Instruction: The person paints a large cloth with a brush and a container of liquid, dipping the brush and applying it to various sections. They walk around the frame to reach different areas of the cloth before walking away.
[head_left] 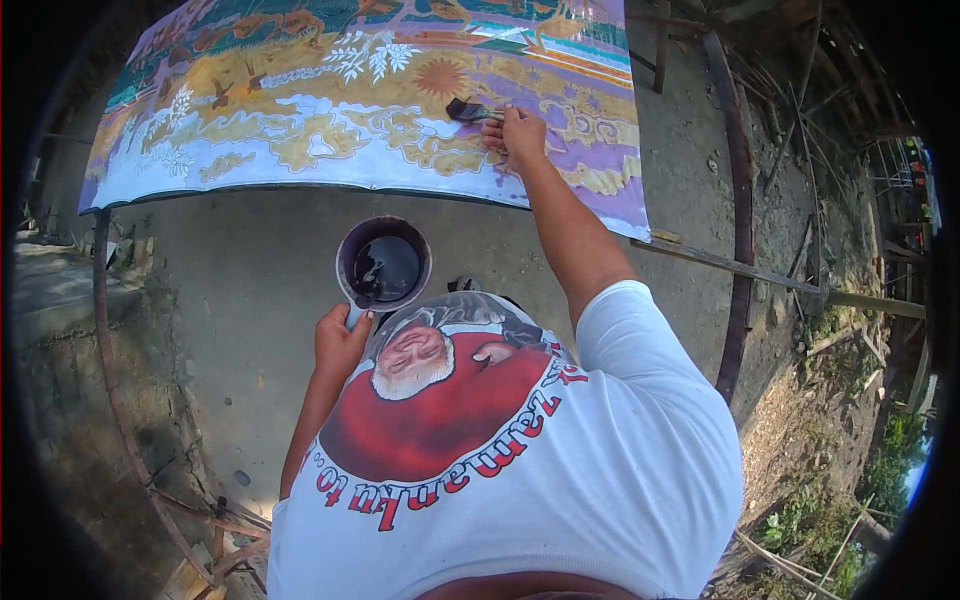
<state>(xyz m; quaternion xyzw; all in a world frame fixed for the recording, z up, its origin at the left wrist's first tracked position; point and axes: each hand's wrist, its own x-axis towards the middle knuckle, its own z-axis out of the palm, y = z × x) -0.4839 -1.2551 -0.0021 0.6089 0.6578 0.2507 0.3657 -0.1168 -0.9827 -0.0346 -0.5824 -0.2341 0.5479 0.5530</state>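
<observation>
My right hand [515, 135] is closed round the handle of a brush [470, 110], whose dark, wet-looking bristles point left over the cloth. Patterned cloth [400, 145] in gold, purple, teal and white is stretched out at the top of the view, with an orange sun shape just above the brush. Lower down, my left hand [343, 335] grips the pale handle of a round pot [428, 262]. Dark liquid with a bright reflection lies inside the pot, which is held below the cloth's near edge, in front of the printed shirt.
A wooden pole [740, 268] runs right from the cloth's near right corner. Another long dark pole [738, 200] crosses it on the ground side. At the left, a thin curved bar [108, 350] extends downward. Rubble, sticks and green plants [795, 520] lie at the right.
</observation>
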